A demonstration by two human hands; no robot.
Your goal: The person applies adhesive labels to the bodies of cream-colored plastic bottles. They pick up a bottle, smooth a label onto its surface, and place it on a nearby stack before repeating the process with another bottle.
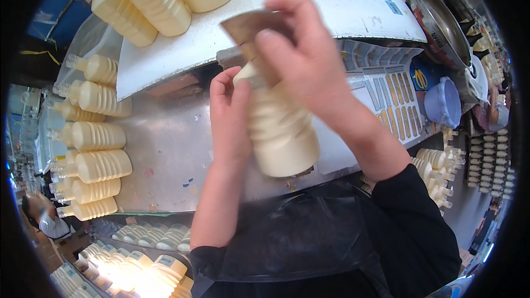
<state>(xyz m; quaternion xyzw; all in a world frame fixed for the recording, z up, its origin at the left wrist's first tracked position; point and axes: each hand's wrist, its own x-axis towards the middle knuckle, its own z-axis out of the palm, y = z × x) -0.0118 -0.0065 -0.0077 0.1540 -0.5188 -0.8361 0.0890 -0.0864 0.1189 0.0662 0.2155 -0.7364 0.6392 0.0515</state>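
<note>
A cream ribbed bottle (286,146) lies tilted in front of me, its base toward my body and its far end behind my hands. My left hand (231,113) is closed around the bottle's left side, with the thumb on its upper part. Above it, my right hand (301,49) grips a flat brown piece (243,26) with a slightly curved edge, blurred by motion. The brown piece is over the bottle's far end; whether they touch I cannot tell.
More cream bottles (99,135) lie in a row at left, with larger ones (152,0) behind. Label sheets (395,94) lie to the right, near a lilac bucket (443,102) and a metal pan (441,22). A white board (353,19) forms a raised edge across the far side.
</note>
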